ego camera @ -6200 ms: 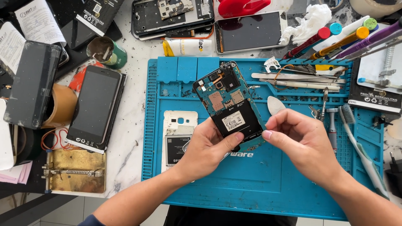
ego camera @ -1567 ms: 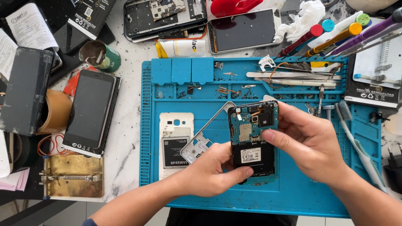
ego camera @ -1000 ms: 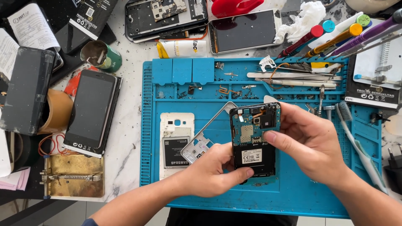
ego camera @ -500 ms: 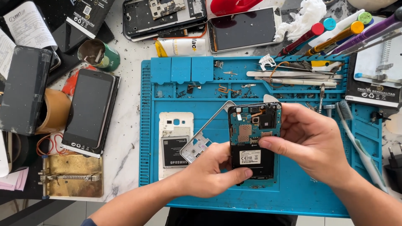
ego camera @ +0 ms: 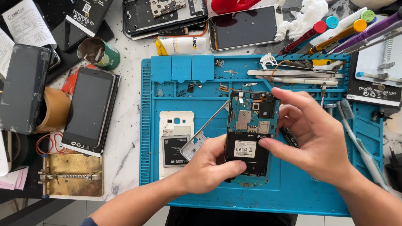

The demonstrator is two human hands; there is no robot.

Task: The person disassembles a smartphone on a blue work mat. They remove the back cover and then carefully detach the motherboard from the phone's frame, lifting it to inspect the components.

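on the marble worktop [ego camera: 125,138] lies a blue repair mat [ego camera: 293,192]. above it both hands hold an opened phone [ego camera: 250,136] upright, long axis running away from the person, camera end far. right hand [ego camera: 312,140] pinches its edge; left hand [ego camera: 207,167] grips the bottom, thumb across. it looks like an inspection step; the next move likely calls for a steady grip.

The opened phone's [ego camera: 250,138] lower left edge hides under the left thumb (loose screws [ego camera: 190,88] are too small to tell).
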